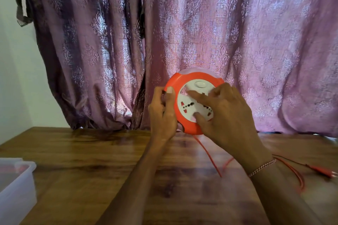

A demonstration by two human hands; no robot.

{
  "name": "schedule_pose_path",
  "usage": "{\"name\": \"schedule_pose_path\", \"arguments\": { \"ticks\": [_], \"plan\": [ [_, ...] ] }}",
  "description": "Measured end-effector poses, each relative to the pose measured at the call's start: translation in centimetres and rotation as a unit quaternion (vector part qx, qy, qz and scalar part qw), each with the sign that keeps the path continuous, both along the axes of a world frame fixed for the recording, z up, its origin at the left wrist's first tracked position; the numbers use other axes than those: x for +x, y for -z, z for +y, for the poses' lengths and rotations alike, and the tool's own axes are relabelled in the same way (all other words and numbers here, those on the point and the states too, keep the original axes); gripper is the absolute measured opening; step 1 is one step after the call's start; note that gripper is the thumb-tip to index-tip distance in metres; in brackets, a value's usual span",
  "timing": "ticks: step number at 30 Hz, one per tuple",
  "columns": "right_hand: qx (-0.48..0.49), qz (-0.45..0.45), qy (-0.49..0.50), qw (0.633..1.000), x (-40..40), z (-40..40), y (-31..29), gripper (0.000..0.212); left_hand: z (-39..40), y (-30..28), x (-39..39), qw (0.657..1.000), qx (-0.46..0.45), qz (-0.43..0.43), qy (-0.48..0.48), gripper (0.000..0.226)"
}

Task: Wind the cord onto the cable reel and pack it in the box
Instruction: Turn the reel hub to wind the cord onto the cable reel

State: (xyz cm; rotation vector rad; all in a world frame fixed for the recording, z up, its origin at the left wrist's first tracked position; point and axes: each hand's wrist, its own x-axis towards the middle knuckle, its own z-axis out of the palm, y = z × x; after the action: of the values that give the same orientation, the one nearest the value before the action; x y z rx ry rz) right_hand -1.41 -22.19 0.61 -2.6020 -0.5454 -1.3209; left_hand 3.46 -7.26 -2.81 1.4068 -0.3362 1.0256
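Above the desk's (91, 151) far edge, your left hand (163, 113) clamped the cable reel's (190, 104) rim while right hand (226, 113) fingers pressed its face; turning steadily should draw the slack cord (213, 159) evenly.

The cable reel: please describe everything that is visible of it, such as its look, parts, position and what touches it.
The cable reel is a round orange body, apparently plastic, with a white centre face carrying socket holes and a white button near the top. It is held up above the wooden table, face tilted toward the camera, in front of the curtain. The left hand grips its left rim, thumb on the orange edge; the right hand lies on the white face. An orange cord hangs from its underside onto the table, so part remains unwound.
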Motion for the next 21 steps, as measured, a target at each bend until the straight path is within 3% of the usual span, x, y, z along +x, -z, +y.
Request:
{"name": "schedule_pose_path", "arguments": {
  "ticks": [5,11,15,18,21],
  "plan": [
    [0.073,-0.011,0.014,0.997,0.1,0.2,-0.3,0.051,-0.1,0.2,0.2,1.0,0.008,0.007,-0.003,0.033],
    [0.049,-0.037,-0.065,0.996,0.2,-0.7,-0.7,0.029,-0.2,0.3,0.1,1.0,0.009,0.007,0.006,0.043],
    [-0.028,-0.001,-0.122,0.992,0.1,-1.2,-0.9,0.047,-0.1,0.1,0.1,1.0,-0.009,0.0,0.017,0.045],
    [-0.061,0.035,-0.091,0.993,0.0,-0.7,-0.7,0.049,-0.1,0.1,0.2,1.0,-0.013,0.0,0.019,0.04],
    [-0.066,0.012,-0.059,0.996,-0.1,-0.3,-0.6,0.052,0.0,0.1,0.3,1.0,-0.014,-0.001,0.017,0.038]
  ]
}}
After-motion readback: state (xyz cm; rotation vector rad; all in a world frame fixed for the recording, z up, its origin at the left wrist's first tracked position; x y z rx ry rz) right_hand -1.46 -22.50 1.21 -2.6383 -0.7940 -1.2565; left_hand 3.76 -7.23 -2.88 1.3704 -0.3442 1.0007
